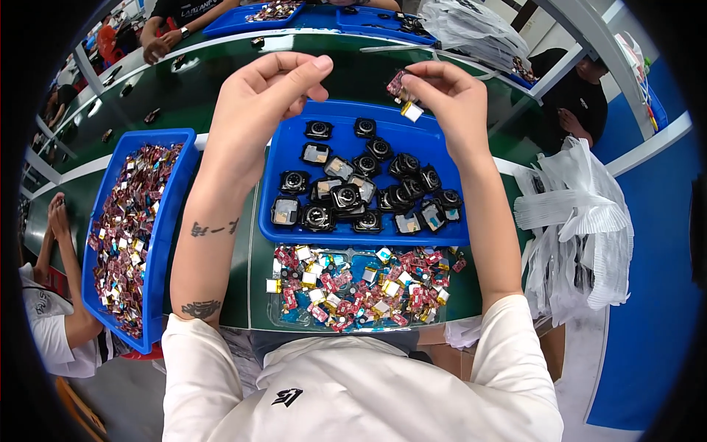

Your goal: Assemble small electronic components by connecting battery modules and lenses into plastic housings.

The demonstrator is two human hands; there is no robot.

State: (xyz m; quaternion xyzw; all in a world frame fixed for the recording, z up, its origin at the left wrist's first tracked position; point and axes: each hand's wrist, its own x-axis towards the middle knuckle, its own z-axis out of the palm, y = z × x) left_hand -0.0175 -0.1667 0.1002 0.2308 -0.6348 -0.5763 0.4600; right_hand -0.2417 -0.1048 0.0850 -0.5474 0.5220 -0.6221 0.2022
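My right hand point(451, 92) pinches a small red circuit board point(398, 85) between thumb and fingertips. From that board hangs a little white-and-yellow battery point(412, 111). My left hand point(276, 85) is raised level with it, fingers curled and thumb laid along them; whatever is inside, if anything, is hidden. Below both hands sits a blue tray point(361, 234) with several black smartwatch cases point(345, 197), some showing round dials, others grey inner sides. Nearer me, a clear tray point(278, 315) is heaped with red boards and white batteries point(339, 291).
A long blue bin point(158, 243) full of similar boards stands on the left. White plastic sheets point(578, 221) are stacked at right, with another pile point(471, 33) at the back. A green conveyor belt point(199, 81) carries scattered small parts. Other people sit across and at both sides.
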